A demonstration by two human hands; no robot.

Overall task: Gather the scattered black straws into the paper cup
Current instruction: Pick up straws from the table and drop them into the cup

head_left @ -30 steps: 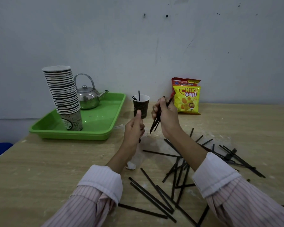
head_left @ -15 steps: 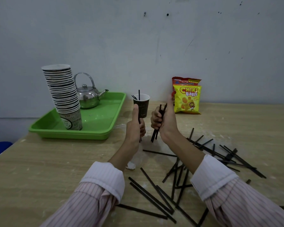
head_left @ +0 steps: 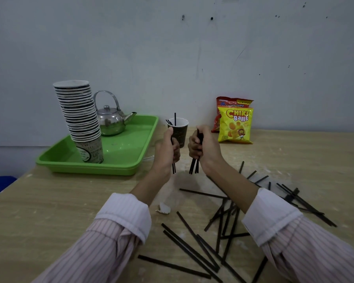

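straws in both fists

the left hand (head_left: pixel 168 149) is closed on one black straw (head_left: pixel 173 167), the right hand (head_left: pixel 204 149) on a small bundle (head_left: pixel 194 166), both near the paper cup (head_left: pixel 180 130). the loose straws (head_left: pixel 194 248) on the table (head_left: pixel 49 211) look light, stiff and slippery; best pinched mid-length.

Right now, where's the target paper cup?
Head view, centre: the paper cup stands on the table just behind both hands, between the green tray and the snack bags.

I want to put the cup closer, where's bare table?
Bare table lies left of the left hand, in front of the green tray. Scattered straws crowd the area under and right of the right hand.
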